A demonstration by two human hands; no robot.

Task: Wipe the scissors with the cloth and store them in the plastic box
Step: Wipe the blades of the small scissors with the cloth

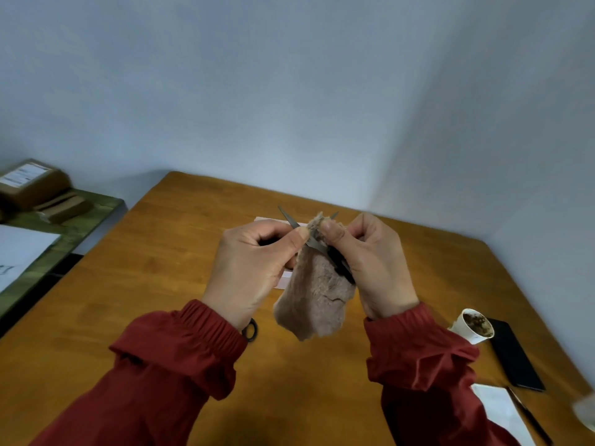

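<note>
Left hand (254, 262): we are gripping the black-handled grey metal scissors (290, 219).
Right hand (373, 262): we are pinching the fuzzy pinkish-brown cloth (315, 294) around one blade.
Pale pink plastic box (285, 281): lying on the wooden table (161, 268) beneath our hands.

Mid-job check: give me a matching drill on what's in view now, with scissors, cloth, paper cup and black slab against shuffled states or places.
1 scissors
2 cloth
3 paper cup
4 black slab

A stands on the table, brown residue inside
B blades spread, one pinched by the left hand
C lies flat near the table's right edge
D hangs from the right hand

Pairs: 1-B, 2-D, 3-A, 4-C
</note>
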